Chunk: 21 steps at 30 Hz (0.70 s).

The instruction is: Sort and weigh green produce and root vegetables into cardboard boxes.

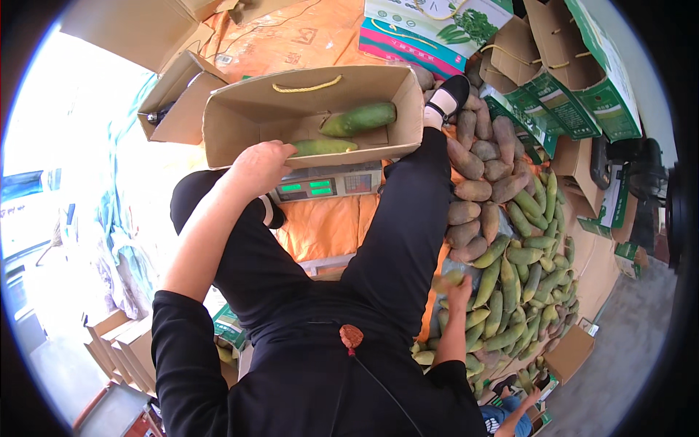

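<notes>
My left hand [260, 170] is closed over the near rim of an open cardboard box [247, 122], its fingertips beside the end of a green radish [325, 147] inside. Behind that one, a darker green radish [359, 119] lies tilted on the box floor. The box, with a yellow cord handle on its far side, sits on a digital scale [342, 183] with lit green displays. Down at my right, my right hand [459, 293] grips another green radish [450, 280], blurred by motion, at the edge of a big pile of green radishes [513, 284].
Brownish-purple root vegetables [473, 189] lie by my right foot [449, 98]. Green cartons [561, 102] stand at the far right and a printed gift box [437, 22] at the back. Folded cardboard [124, 342] stands at the left. Another person's arm [518, 416] shows at the lower right.
</notes>
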Each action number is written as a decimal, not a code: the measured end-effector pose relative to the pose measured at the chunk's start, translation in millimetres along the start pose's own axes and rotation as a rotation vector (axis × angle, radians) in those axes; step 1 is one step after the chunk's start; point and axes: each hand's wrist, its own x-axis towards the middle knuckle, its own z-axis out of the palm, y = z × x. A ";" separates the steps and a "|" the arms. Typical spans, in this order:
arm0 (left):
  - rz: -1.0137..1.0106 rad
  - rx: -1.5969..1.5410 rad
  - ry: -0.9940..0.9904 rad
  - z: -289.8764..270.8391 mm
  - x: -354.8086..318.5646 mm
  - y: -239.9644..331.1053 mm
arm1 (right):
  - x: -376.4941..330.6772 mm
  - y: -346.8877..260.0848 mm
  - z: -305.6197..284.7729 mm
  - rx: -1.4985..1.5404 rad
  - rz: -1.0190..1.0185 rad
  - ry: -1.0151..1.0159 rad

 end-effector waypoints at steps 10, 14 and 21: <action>-0.292 0.189 -0.085 -0.2 -10.9 -17.4 | 25.0 -301.1 -62.4 0.460 -0.610 0.097; -0.299 0.213 -0.068 2.9 -11.3 -22.3 | 15.4 -395.2 -38.2 0.543 -0.801 -0.143; -0.236 0.222 -0.078 2.3 -13.0 -23.7 | 23.7 -467.0 93.5 0.095 -1.031 -0.547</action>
